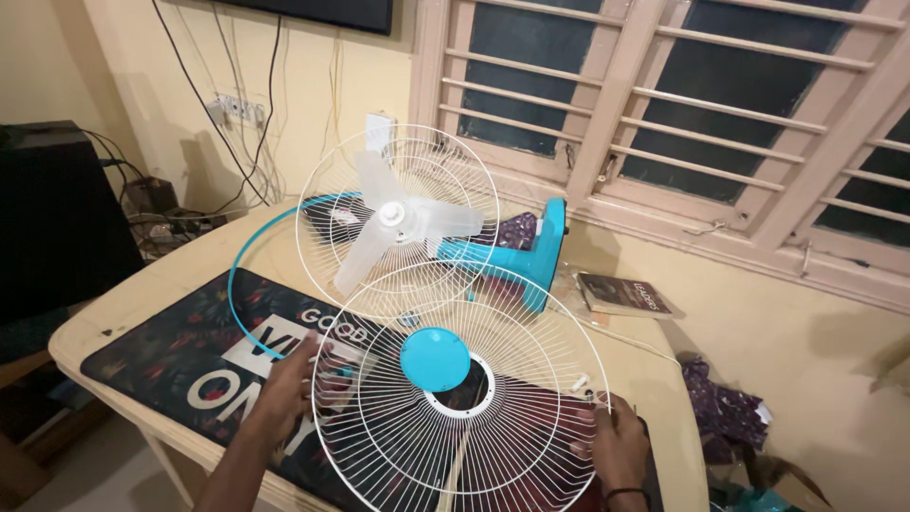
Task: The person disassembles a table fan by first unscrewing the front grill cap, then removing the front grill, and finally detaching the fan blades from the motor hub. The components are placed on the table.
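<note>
Head view looks down on a front fan guard (462,398), white wire with a blue round cap, held tilted above the tabletop (161,284) by both hands. Left hand (284,384) grips its left rim with fingers closed around the wire, and right hand (618,441) holds the right rim the same way, so the wide ring stays balanced and does not twist. Just behind it lies the fan (417,223) on its side, rear guard and clear blades facing the person, blue base (531,251) toward the window. A loose blue rim band (248,275) curves over the dark printed mat (171,356). A book (621,294) lies near the wall.
</note>
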